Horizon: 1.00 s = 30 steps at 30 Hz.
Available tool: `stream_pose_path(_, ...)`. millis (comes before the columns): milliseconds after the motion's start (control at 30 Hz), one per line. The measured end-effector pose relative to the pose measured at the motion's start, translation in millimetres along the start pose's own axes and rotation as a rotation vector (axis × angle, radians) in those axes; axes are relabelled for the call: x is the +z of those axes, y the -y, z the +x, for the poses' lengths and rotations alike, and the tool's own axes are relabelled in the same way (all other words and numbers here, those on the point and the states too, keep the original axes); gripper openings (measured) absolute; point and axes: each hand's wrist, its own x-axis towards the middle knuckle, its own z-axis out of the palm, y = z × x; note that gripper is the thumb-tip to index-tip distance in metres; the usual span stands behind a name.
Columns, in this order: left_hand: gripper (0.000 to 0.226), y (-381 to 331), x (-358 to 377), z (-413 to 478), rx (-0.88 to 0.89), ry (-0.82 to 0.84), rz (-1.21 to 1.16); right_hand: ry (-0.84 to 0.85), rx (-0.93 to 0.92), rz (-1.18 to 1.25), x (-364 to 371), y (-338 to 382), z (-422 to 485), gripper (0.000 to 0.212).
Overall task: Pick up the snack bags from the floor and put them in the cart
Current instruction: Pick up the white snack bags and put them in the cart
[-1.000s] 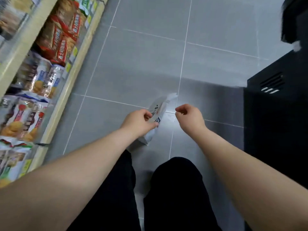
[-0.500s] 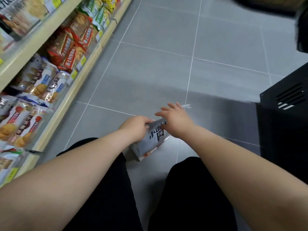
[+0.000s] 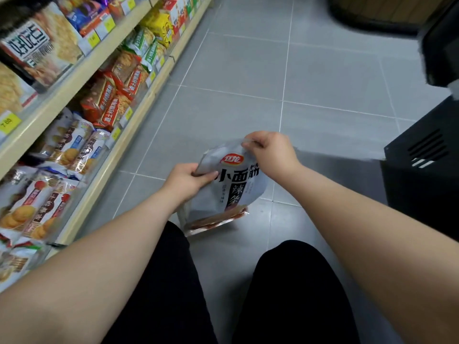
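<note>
A grey snack bag (image 3: 224, 194) with black characters and a red logo is lifted off the grey tiled floor in front of my knees, its printed face turned up. My left hand (image 3: 185, 181) grips the bag's left edge. My right hand (image 3: 269, 151) pinches its top corner. A clear strip at the bag's bottom shows reddish contents. No cart can be made out as such in this view.
Wooden store shelves (image 3: 74, 88) full of biscuit and snack packs run along the left. A black metal cabinet with vent slots (image 3: 424, 170) stands at the right. A dark rounded base (image 3: 372, 18) sits at the far top right. Open floor tiles (image 3: 248, 78) stretch ahead.
The bag has come up off the floor and turned face-up. My right hand went from empty and closed to grasping the bag's top corner; the view tilted up along the shelves.
</note>
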Motion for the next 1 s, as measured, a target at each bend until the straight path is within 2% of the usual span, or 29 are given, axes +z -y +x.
stream_pose_path(67, 0.009, -8.9, 5.5, 3.7, 0.004, -0.044, 0.007, -0.1, 0.005, -0.079, -6.5, -2.3, 2.8, 0.024)
stream_pose_path(100, 0.012, -13.7, 6.9, 5.8, 0.008, -0.063, 0.002, -0.152, 0.037, -0.142, -10.5, -5.3, 3.6, 0.038)
stream_pose_path(167, 0.013, -23.9, 7.5, 9.3, 0.023, -0.075, -0.019, -0.22, 0.194, -0.191, -22.4, -14.6, 0.3, 0.084)
stream_pose_path(233, 0.013, -33.8, 4.9, 13.6, 0.022, -0.077, -0.059, -0.278, 0.384, -0.048, -34.0, -33.4, -5.7, 0.118)
stream_pose_path(300, 0.014, -42.8, -1.2, 16.9, 0.018, -0.06, -0.129, -0.236, 0.509, 0.184, -38.6, -54.7, -13.3, 0.129)
stream_pose_path(367, 0.013, -49.2, -6.5, 19.9, 0.018, -0.02, -0.197, -0.076, 0.521, 0.461, -37.4, -66.7, -21.9, 0.119)
stream_pose_path(467, 0.007, -57.0, -8.1, 22.6, 0.028, 0.009, -0.269, 0.128, 0.463, 0.75, -35.7, -71.7, -26.5, 0.075)
stream_pose_path(533, 0.007, -59.6, -7.5, 25.1, 0.028, 0.015, -0.284, 0.154, 0.419, 0.846, -37.3, -70.2, -28.0, 0.06)
stream_pose_path(633, 0.008, -56.7, -6.4, 31.0, 0.024, 0.041, -0.317, 0.09, 0.427, 0.904, -37.2, -67.2, -30.3, 0.028)
stream_pose_path(700, 0.008, -52.2, -4.6, 34.4, 0.014, 0.061, -0.369, 0.009, 0.501, 0.908, -34.2, -62.9, -30.6, 0.025)
stream_pose_path(833, 0.012, -55.9, 1.8, 42.1, -0.019, 0.054, -0.426, -0.186, 0.651, 0.815, -29.7, -49.9, -20.0, 0.032)
stream_pose_path(1000, 0.016, -99.8, 6.5, 36.3, -0.069, 0.031, -0.342, -0.247, 0.782, 0.697, -61.6, -21.0, -19.0, 0.027)
